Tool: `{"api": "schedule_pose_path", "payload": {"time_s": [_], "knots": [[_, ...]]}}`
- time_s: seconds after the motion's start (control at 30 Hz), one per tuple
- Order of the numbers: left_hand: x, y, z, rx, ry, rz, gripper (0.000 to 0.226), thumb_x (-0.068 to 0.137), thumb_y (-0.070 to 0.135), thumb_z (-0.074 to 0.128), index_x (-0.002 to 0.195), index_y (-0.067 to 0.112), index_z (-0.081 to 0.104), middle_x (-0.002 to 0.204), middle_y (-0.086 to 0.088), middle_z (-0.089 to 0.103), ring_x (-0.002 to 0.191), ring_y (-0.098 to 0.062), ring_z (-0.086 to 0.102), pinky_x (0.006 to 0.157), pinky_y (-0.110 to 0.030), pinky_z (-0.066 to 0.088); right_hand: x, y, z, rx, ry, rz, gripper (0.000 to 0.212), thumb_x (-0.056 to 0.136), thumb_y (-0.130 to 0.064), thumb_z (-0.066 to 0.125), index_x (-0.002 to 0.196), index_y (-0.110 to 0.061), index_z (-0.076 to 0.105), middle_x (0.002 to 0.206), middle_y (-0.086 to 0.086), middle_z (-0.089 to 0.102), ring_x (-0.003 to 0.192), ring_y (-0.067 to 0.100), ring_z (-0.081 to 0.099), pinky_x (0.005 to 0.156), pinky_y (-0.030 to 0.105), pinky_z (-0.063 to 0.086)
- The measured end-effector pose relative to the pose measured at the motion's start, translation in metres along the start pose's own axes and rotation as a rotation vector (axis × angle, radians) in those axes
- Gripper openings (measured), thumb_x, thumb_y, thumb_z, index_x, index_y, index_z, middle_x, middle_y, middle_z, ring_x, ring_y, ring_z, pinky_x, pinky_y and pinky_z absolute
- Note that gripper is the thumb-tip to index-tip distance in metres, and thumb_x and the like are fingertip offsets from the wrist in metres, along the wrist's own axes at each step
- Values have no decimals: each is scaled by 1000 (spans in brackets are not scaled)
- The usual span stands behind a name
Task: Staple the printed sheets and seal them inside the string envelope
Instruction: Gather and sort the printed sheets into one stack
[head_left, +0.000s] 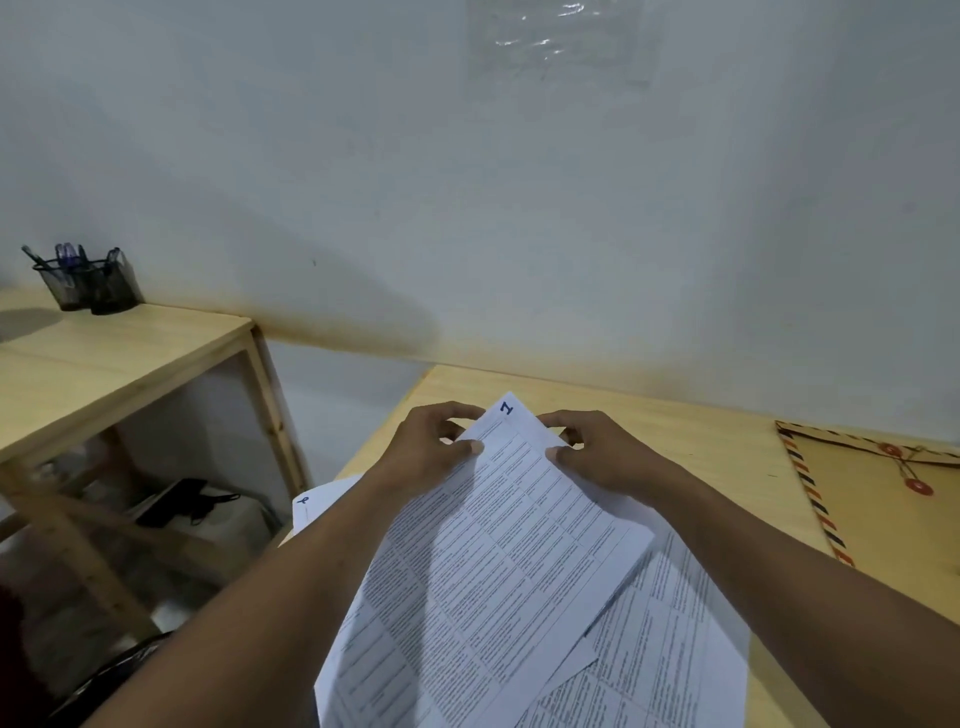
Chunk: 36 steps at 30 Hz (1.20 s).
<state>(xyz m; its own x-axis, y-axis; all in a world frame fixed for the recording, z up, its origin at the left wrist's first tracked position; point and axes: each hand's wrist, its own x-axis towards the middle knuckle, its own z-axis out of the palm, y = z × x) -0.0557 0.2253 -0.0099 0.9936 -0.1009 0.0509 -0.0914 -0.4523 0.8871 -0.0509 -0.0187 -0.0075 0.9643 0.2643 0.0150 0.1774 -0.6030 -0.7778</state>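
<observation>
I see my left hand (434, 447) and right hand (592, 449) each pinching a far edge of the white printed sheets (498, 551), thumb on top, both grips pressed onto the paper. The stack is raised and tilted over the pale wooden table (691, 441). More printed pages (670, 623) lie beneath. The tan string envelope with striped border (872, 499) lies flat at the right, apart from the sheets.

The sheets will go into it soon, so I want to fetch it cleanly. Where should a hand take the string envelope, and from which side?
Probably with the right hand, which is nearer. The string envelope lies flat on the desk, so slide fingers under its striped left edge, which faces the sheets. That keeps clear of the red string buttons near the flap.
</observation>
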Motion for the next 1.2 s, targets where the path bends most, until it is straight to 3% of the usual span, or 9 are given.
{"api": "schedule_pose_path", "payload": {"time_s": [0.17, 0.33, 0.5, 0.7, 0.8, 0.93, 1.1, 1.2], "knots": [[5, 5, 6, -3, 35, 30, 29, 92, 19, 71, 115, 36, 76, 92, -1, 78, 89, -20, 75, 86, -43, 60, -3, 3, -5, 24, 5, -9, 36, 96, -15, 58, 122, -37, 68, 110, 3, 71, 102, 21, 68, 95, 42, 54], [5, 3, -2, 63, 18, 48, 28, 94, 16, 70, 110, 38, 77, 97, -1, 79, 97, -18, 73, 90, -38, 57, -6, 18, -14, -45, 77, 61, 34, 99, -16, 54, 132, -20, 63, 107, 9, 70, 87, 13, 62, 74, 20, 45], [4, -9, -11, 91, -10, 4, 28, 93, 16, 72, 114, 33, 78, 92, 1, 80, 92, -21, 75, 90, -44, 60, -18, 38, -19, -433, -34, 130, 53, 89, -28, 73, 138, -17, 55, 130, 4, 60, 109, 19, 58, 88, 25, 41], [1, -10, 6, 72, -30, 16, 27, 94, 17, 71, 113, 35, 77, 93, -1, 79, 94, -22, 74, 86, -38, 59, -17, 37, -17, -488, 13, 130, 50, 87, -25, 76, 133, -19, 58, 125, 3, 61, 96, 11, 50, 86, 27, 45], [3, -11, 15, 63, -50, 21, 28, 94, 17, 71, 116, 33, 77, 92, -2, 79, 92, -24, 74, 87, -42, 60, -20, 38, -14, -459, 58, 136, 44, 88, -21, 74, 129, -20, 61, 121, 4, 61, 99, 15, 57, 92, 33, 50], [7, -13, 26, 62, -71, 19, 30, 93, 17, 69, 116, 35, 76, 92, -2, 79, 93, -24, 74, 82, -35, 59, -27, 43, -6, -469, 112, 106, 34, 92, -20, 68, 125, -23, 62, 116, 2, 62, 107, 18, 61, 94, 36, 50], [7, -21, 36, 49, -83, -2, 28, 92, 16, 72, 115, 33, 77, 93, -7, 78, 92, -32, 73, 84, -46, 60, -30, 48, 0, -419, 184, 66, 26, 91, -17, 69, 117, -22, 66, 100, -6, 55, 92, 11, 54, 87, 32, 50], [7, -23, 38, 27, -77, -1, 27, 92, 17, 72, 113, 33, 77, 90, -12, 77, 86, -31, 74, 84, -46, 60, -30, 50, 1, -397, 191, 70, 22, 92, -12, 67, 112, -21, 67, 97, -5, 57, 89, 13, 56, 85, 34, 52]]}}
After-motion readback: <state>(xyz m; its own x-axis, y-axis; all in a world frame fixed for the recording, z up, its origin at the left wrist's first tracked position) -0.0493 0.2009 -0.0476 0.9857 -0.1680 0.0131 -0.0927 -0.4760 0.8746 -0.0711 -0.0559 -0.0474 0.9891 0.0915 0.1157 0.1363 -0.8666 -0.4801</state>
